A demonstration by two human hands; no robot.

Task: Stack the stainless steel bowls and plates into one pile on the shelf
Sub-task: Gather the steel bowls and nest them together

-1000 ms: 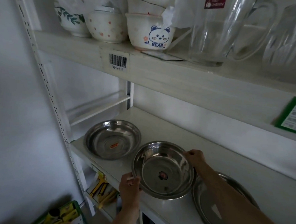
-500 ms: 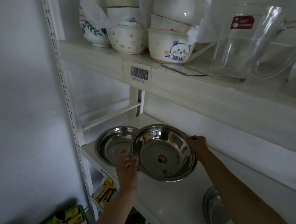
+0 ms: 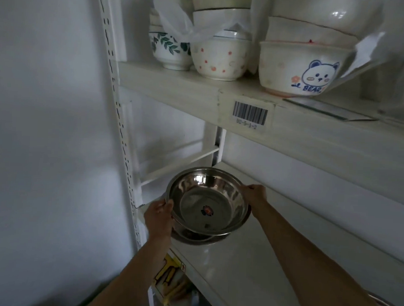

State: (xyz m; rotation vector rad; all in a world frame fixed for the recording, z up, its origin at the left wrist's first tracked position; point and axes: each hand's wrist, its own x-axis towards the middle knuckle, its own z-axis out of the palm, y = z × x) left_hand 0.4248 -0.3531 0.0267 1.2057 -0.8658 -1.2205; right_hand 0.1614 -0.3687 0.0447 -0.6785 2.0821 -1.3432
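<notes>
Fingers (image 3: pixel 168 203) of both hands clamp the steel bowl's (image 3: pixel 208 200) rim. It sits over another steel dish (image 3: pixel 191 239) on the shelf (image 3: pixel 249 260).

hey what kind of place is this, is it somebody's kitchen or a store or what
Most likely a shop or stockroom rather than a home kitchen. The white metal shelf has a barcode label on the edge above, stacked ceramic bowls sit partly in plastic wrap, and the steel bowl still carries a sticker.

Held bowl (image 3: pixel 207 202) moved left — over other bowl (image 3: pixel 199 238).
</notes>
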